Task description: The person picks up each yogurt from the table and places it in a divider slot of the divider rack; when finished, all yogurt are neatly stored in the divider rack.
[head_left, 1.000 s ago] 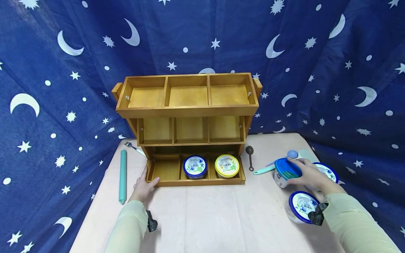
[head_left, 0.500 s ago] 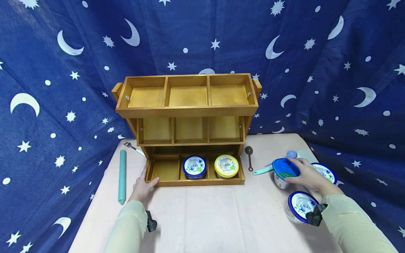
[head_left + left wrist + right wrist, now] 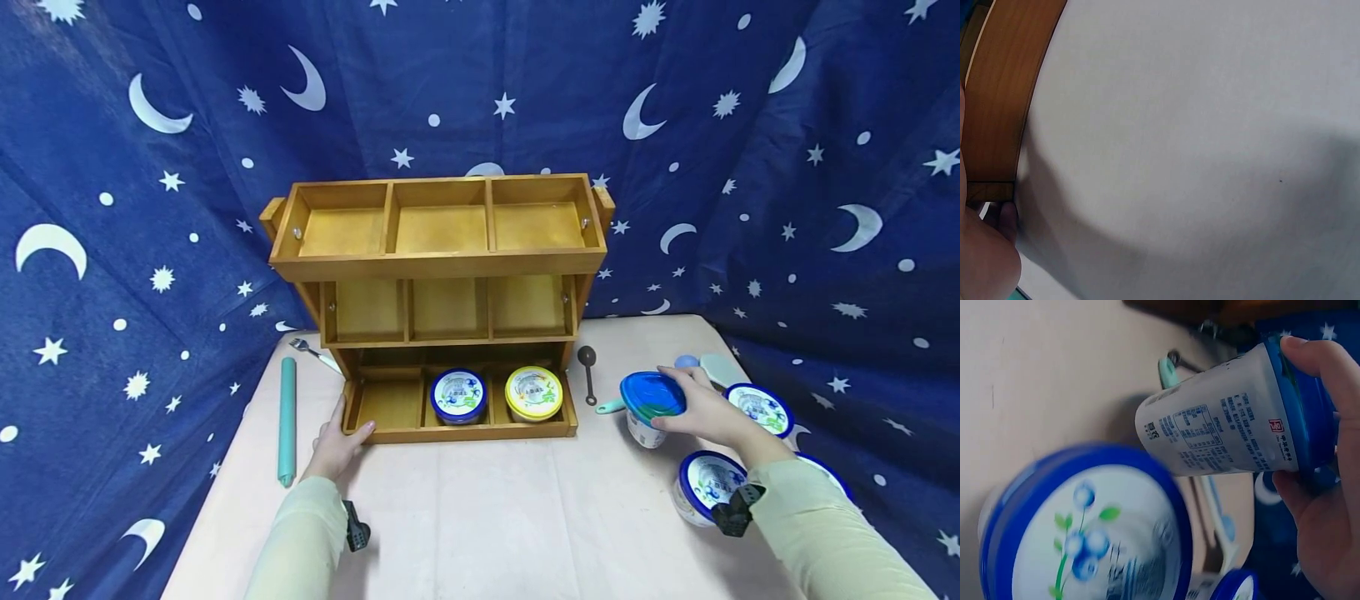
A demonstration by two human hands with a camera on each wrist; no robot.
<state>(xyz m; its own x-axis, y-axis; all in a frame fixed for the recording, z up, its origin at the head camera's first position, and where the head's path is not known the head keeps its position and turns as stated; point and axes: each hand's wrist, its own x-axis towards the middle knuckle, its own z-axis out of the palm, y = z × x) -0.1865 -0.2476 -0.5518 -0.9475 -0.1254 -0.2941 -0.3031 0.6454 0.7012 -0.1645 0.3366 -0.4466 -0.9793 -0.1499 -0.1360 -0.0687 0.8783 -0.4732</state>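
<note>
In the head view my right hand (image 3: 712, 417) grips the rim of a white yogurt tub (image 3: 643, 432) with a plain blue lid. The right wrist view shows this tub (image 3: 1210, 428) tilted, with thumb and fingers around its lid end. My left hand (image 3: 333, 450) holds the front left corner of a three-tier wooden organizer (image 3: 457, 265), thumb over the front edge. In the left wrist view its wooden front (image 3: 1004, 100) is visible and most of the hand is cut off. A blue-rimmed tub (image 3: 459, 396) and a yellow-rimmed tub (image 3: 534, 393) sit in the bottom tier.
Blue-rimmed tubs stand at the right: one near my wrist (image 3: 708, 487), one behind my hand (image 3: 761, 410), another partly under the sleeve. A dark spoon (image 3: 588, 375) and a turquoise handle (image 3: 611, 407) lie beside the organizer. A teal roll (image 3: 287, 421) and a fork (image 3: 315, 353) lie left.
My right hand has moved slightly left with the plain blue-lidded tub, over the turquoise handle. Another blue rim now shows beside the right sleeve. The left hand keeps its place on the organizer.
</note>
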